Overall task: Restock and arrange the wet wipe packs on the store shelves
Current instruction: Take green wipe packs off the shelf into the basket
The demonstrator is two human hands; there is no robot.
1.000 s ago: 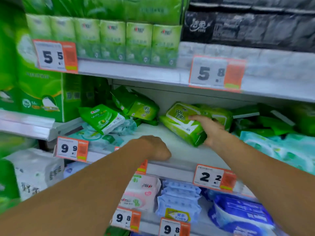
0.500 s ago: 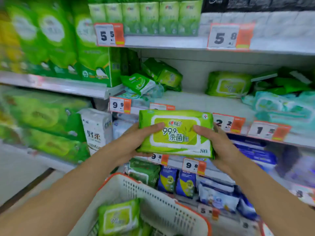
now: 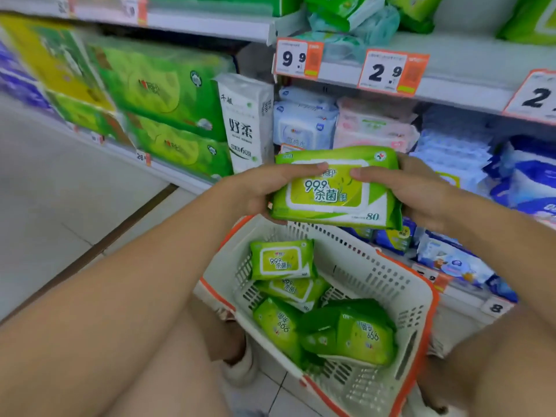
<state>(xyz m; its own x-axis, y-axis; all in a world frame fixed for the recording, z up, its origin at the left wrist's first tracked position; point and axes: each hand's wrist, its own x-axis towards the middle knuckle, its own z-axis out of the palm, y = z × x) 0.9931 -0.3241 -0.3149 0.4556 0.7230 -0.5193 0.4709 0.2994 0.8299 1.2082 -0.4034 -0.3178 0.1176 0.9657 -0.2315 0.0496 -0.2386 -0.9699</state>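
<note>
A green wet wipe pack (image 3: 334, 194) with a white-edged lid hangs face up just above the far rim of a white basket with orange trim (image 3: 388, 284). My left hand (image 3: 258, 191) grips its left end, thumb across the top. My right hand (image 3: 412, 188) grips its right end the same way. Several more green packs (image 3: 282, 260) lie loose in the basket, some tilted or upside down. The wet wipe shelf (image 3: 451, 49) runs across the top right, with green and teal packs on it.
Price tags 9.9 (image 3: 298, 58) and 2.9 (image 3: 391, 72) hang on the shelf edge. Below are blue and pink wipe packs (image 3: 373, 127), a white tissue pack (image 3: 245, 121) and big green tissue bundles (image 3: 159, 85) at left. Grey floor tiles lie at the left.
A second ago my right hand gripped the pack on the shelf. Both hands have since brought it down and towards me, over the basket. My view has tilted downward.
</note>
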